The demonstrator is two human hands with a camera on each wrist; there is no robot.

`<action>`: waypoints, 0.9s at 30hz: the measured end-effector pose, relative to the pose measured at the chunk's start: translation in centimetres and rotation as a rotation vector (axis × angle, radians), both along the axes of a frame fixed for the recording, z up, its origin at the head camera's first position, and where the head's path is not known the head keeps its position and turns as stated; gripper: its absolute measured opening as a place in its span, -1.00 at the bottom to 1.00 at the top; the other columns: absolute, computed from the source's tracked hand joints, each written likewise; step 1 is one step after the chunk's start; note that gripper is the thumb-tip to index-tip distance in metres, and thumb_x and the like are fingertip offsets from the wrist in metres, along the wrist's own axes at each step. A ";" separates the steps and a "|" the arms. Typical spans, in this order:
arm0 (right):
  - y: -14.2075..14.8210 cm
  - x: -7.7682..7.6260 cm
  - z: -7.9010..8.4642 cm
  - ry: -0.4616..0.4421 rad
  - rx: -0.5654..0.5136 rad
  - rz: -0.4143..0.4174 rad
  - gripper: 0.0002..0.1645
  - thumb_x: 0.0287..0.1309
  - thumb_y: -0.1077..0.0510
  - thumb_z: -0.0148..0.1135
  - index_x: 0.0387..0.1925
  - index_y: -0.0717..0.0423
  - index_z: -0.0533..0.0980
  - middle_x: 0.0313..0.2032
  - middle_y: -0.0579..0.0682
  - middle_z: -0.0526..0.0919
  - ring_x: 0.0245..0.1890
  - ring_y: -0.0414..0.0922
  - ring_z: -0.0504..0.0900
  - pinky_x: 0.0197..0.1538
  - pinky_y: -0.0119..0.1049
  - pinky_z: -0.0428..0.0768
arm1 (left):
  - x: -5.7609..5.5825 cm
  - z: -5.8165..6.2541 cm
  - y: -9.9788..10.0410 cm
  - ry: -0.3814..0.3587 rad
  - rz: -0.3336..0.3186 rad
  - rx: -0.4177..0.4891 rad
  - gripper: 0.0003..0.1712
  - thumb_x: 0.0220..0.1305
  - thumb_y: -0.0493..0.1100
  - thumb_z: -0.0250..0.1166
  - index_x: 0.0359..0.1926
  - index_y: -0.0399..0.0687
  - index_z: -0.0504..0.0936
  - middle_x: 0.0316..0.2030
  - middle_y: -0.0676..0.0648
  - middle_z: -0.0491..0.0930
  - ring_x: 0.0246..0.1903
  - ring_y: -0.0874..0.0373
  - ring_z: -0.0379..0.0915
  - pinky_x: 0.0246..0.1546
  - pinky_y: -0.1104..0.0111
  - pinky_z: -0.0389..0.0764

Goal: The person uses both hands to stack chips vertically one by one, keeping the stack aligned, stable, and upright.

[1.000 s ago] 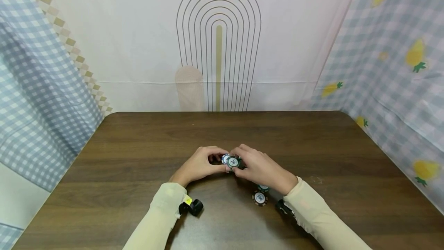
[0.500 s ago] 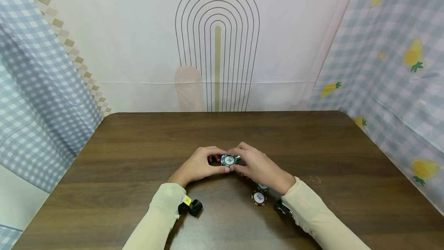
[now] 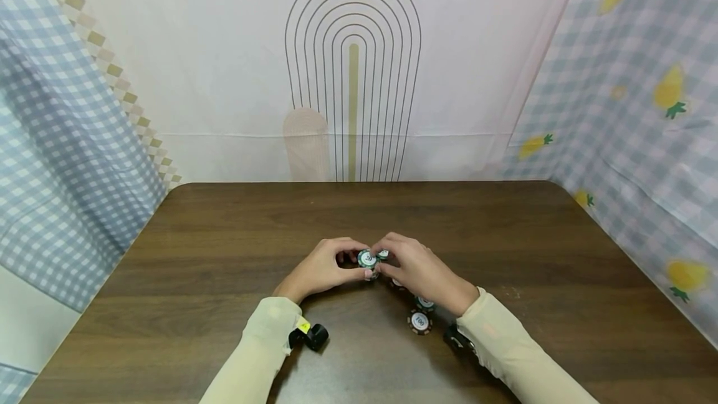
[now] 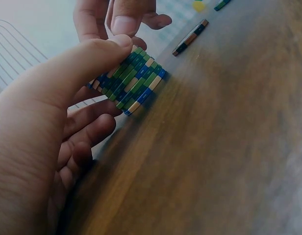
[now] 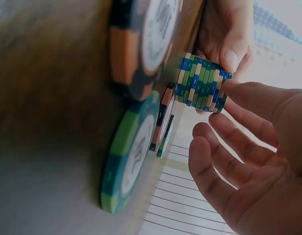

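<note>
A stack of poker chips (image 3: 366, 259), blue and green at the edges, stands upright on the table with a green-rimmed chip on top. My left hand (image 3: 321, 268) holds the stack (image 4: 134, 83) between thumb and fingers. Over it from the other side, my right hand (image 3: 422, 269) has its thumb and index finger at the top chip, the index tip covering part of its face. In the right wrist view, the right thumb (image 5: 259, 100) touches the top of the stack (image 5: 202, 83), while the other fingers curl loosely beside it.
A brown-rimmed 100 chip (image 3: 419, 322) and a green chip (image 3: 424, 303) lie under the right wrist. Another brown chip (image 5: 163, 115) and a green chip (image 5: 166, 139) lie nearer the stack. The table (image 3: 252, 223) meets a white cloth backdrop.
My right hand has brought a green 20 chip leftward and down onto the stack, lining it up with the chips below. My left hand has stayed around the stack.
</note>
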State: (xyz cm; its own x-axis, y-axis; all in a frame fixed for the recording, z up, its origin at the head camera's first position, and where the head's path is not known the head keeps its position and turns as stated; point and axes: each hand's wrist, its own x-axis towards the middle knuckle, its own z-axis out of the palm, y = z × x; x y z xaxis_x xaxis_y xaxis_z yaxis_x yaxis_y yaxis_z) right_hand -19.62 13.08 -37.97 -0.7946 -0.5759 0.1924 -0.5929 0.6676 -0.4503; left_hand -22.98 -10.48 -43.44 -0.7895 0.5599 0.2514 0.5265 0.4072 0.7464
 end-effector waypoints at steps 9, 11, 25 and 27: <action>1.0 -1.1 -0.3 -0.059 0.014 -0.042 -0.53 0.38 0.13 0.43 0.24 0.16 0.58 0.15 0.06 0.63 0.18 0.02 0.62 0.20 0.04 0.60 | 0.0 0.1 0.0 0.001 0.005 0.006 -0.54 0.26 0.03 0.56 0.14 0.04 0.76 -0.19 0.15 0.70 -0.26 0.24 0.57 -0.23 0.34 0.61; 1.4 -1.3 -0.5 -0.078 0.033 -0.042 -0.49 0.38 0.13 0.43 0.28 0.19 0.56 0.17 0.10 0.60 0.21 0.05 0.60 0.23 0.07 0.58 | 0.0 0.1 0.0 -0.002 0.005 0.005 -0.53 0.26 0.03 0.56 0.15 0.04 0.76 -0.19 0.14 0.70 -0.26 0.24 0.57 -0.23 0.34 0.61; 2.8 -2.3 -1.3 -0.171 0.057 0.094 -0.42 0.56 0.28 0.09 0.53 0.15 0.37 0.50 0.20 0.39 0.30 0.16 0.41 0.29 0.19 0.42 | 0.1 0.2 0.1 -0.020 0.012 -0.008 -0.51 0.27 0.05 0.56 0.18 0.07 0.75 -0.14 0.14 0.71 -0.25 0.25 0.57 -0.22 0.34 0.61; 2.8 -2.3 -1.4 -0.165 0.046 0.097 -0.43 0.56 0.28 0.08 0.51 0.17 0.39 0.48 0.20 0.42 0.26 0.14 0.43 0.26 0.17 0.42 | 0.1 0.1 0.0 -0.021 0.012 -0.004 -0.52 0.27 0.04 0.56 0.18 0.07 0.75 -0.14 0.13 0.71 -0.25 0.24 0.57 -0.22 0.34 0.61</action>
State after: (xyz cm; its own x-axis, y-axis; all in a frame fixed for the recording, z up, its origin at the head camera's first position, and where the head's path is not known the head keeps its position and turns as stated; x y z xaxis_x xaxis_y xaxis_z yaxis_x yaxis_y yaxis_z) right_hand -21.94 15.86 -39.39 -0.7534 -0.6566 0.0356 -0.5762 0.6331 -0.5168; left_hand -22.89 -10.44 -43.31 -0.8015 0.5512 0.2321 0.5054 0.4166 0.7557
